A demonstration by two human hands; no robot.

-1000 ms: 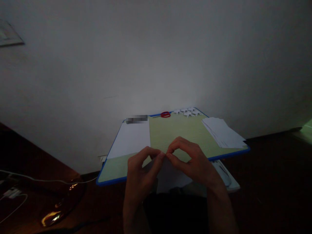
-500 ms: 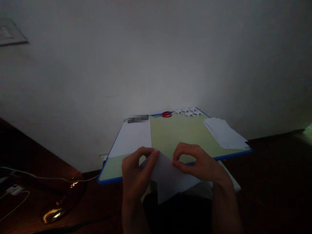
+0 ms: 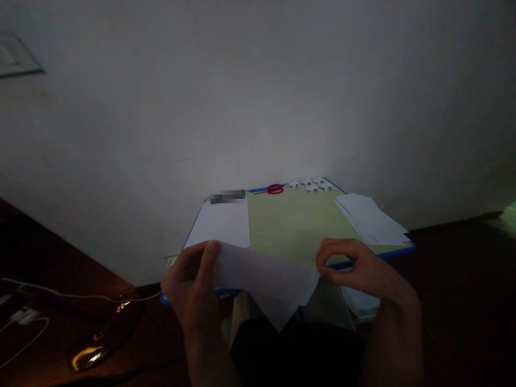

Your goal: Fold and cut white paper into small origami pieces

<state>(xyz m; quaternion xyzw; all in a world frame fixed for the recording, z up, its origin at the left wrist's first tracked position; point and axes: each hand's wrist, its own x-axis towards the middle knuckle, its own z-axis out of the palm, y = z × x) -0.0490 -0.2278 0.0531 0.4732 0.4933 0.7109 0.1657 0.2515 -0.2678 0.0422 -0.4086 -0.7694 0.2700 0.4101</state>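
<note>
Left hand (image 3: 195,301): I had it pinching the paper sheet (image 3: 266,277) by its left end.
Paper sheet: spanned my two grips, point down; I judged the step as holding its edge taut.
Right hand (image 3: 365,269): I had it pinching the opposite corner.
Next move: seemed to call for even tension.
</note>
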